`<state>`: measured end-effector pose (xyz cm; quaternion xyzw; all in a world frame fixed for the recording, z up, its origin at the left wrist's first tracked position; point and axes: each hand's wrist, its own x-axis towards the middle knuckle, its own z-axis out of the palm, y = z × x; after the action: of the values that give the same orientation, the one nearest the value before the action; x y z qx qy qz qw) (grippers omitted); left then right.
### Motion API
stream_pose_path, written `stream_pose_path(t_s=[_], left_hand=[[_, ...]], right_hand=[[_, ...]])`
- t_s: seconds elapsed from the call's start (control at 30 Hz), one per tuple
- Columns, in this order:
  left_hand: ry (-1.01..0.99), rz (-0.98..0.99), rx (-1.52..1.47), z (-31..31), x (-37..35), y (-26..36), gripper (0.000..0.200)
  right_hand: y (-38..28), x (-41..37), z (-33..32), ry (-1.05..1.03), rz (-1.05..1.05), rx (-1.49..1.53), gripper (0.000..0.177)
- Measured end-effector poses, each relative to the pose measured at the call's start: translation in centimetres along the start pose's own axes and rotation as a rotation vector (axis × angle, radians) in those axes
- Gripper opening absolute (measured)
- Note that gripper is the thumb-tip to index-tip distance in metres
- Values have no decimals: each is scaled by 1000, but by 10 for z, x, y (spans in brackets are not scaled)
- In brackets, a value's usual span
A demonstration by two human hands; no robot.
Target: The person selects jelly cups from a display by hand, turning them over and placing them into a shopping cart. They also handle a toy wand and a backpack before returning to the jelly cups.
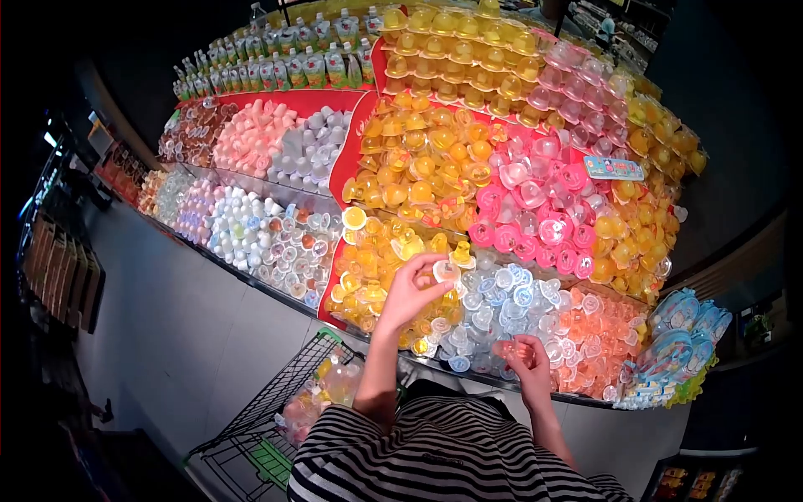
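My left hand (410,293) is raised over the yellow jelly cups (364,259), thumb and fingers closed on a small pale jelly cup (446,271). Lower and to the right, my right hand (530,365) pinches a small clear, pinkish jelly cup (503,348) by the front edge of the display. Beneath and between the two hands lie clear bluish jelly cups (481,314). Orange-pink jelly cups (594,339) fill the section just right of my right hand.
A shopping cart (276,393) holding a bag of jelly cups (322,397) stands at my left. Tiered bins hold larger yellow cups (418,159) and pink cups (544,197). Pouches (293,71) line the back. Blue bagged packs (682,335) sit at the right corner.
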<state>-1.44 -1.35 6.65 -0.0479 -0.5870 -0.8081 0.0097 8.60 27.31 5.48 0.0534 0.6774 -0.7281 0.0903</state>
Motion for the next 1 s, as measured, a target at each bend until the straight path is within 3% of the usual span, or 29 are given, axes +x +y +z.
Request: stream_pose_path(t_s=[0.07, 0.1, 0.13, 0.2, 0.3, 0.4, 0.6, 0.63, 0.77, 0.87, 0.9, 1.0], left_hand=[[-158, -221, -186, 12, -41, -29, 42], [-231, -231, -175, 15, -58, -41, 40], [-249, -411, -157, 17, -73, -41, 39], [-302, -417, -238, 25, -93, -62, 40], [-304, -534, -426, 46, -116, -61, 38], [-466, -537, -351, 40, -118, -67, 39], [-290, -471, -223, 56, -123, -68, 36], [-300, -460, -204, 62, -126, -72, 32], [-138, -538, -447, 98, -142, -90, 33], [-91, -514, -471, 125, -142, -100, 29], [-34, -523, -457, 140, -140, -89, 26], [0, -455, -575, 160, -136, -91, 29]], right_hand=[[2, 1, 3, -20, -76, -46, 43], [-14, -4, 12, -26, -85, -66, 47], [-14, -5, 14, -73, -153, -110, 46], [-14, -5, 15, -171, -294, -201, 44], [-10, -7, 22, -269, -224, -243, 43], [-11, -5, 23, -333, -227, -368, 45], [-15, -1, 9, -384, -173, -338, 44], [-14, 1, 5, -352, -221, -452, 43], [-23, -3, -13, -329, -319, -638, 47], [-11, -3, -39, -356, -486, -557, 50], [-23, -6, -49, -431, -339, -526, 47], [-15, -8, -76, -489, -148, 69, 40]])
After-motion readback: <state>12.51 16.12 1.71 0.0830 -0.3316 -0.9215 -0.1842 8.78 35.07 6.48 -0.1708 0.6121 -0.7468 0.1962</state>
